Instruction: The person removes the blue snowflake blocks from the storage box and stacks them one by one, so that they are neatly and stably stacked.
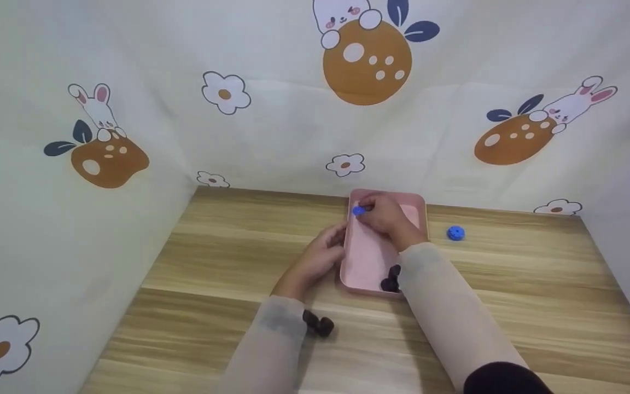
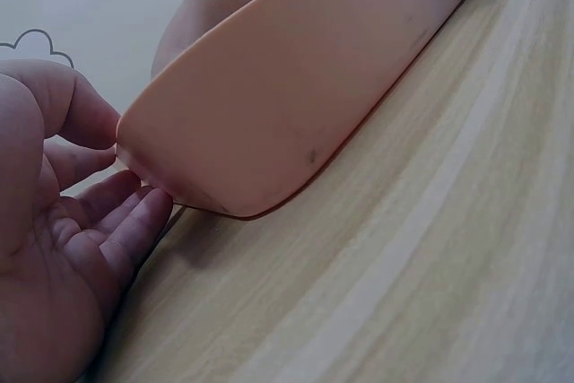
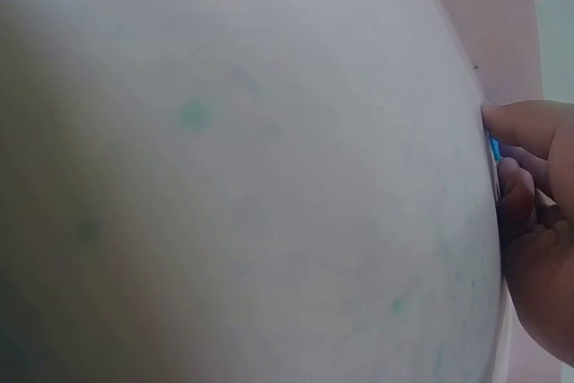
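A pink rectangular tray (image 1: 367,254) lies on the wooden table near the back wall. My right hand (image 1: 387,215) reaches over it and pinches a small blue notched disc (image 1: 359,210) close to the tray's far left corner. Only a sliver of the blue disc (image 3: 495,148) shows between thumb and fingers in the right wrist view. Against the outer left side of the tray rests my left hand (image 1: 320,251). Its fingertips touch the pink wall (image 2: 287,87) at a rounded corner in the left wrist view. A second blue disc (image 1: 456,233) lies on the table right of the tray.
Patterned white cloth (image 1: 282,137) encloses the wooden tabletop (image 1: 227,246) at the back and both sides. Black wrist-worn pieces (image 1: 319,324) stick out by the left sleeve and over the tray's near end. A pale surface (image 3: 269,168) fills most of the right wrist view.
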Tool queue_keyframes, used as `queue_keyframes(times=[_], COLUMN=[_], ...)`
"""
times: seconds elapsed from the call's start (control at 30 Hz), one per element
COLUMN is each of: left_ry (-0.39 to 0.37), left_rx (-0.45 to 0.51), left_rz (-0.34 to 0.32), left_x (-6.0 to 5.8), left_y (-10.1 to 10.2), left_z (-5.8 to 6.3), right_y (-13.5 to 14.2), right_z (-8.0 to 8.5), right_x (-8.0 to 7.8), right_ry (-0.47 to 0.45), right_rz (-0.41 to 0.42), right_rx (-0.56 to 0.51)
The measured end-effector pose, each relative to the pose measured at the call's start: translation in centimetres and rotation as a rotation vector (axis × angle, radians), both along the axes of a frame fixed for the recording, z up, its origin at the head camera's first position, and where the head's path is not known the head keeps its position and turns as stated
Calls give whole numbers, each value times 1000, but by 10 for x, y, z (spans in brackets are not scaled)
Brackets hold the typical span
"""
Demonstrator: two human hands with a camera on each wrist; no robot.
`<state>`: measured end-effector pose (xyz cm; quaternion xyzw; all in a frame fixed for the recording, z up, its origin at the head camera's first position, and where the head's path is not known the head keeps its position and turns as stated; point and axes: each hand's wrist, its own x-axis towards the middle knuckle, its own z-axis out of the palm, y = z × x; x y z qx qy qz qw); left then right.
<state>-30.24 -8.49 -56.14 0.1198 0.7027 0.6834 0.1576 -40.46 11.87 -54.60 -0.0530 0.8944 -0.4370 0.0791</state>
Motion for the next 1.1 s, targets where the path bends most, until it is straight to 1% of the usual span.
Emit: queue_keyframes(times=[0.17, 0.33, 0.57, 0.67, 0.8, 0.97, 1.1], left_ry=[12, 30, 29, 30, 32, 37, 41], left_rx=[9, 30, -4, -13, -30, -38, -51], left_rz=[-8, -22, -9, -9, -2, 0, 4], left_x=[0, 0, 1, 2, 2, 2, 2], left_y=[-1, -2, -2, -1, -1, -1, -2], left_z=[0, 1, 3, 4, 5, 4, 2], right_y=[1, 4, 7, 9, 11, 13, 14], right_z=[-2, -5, -7, -7, -5, -1, 1], right_x=[0, 0, -2, -2, -2, -4, -5], right_ry=[19, 43, 37, 24, -19, -64, -81], right_rz=[-5, -12, -21, -40, -67, -47, -20], right_rx=[9, -22, -64, -80, -121, -165, -167])
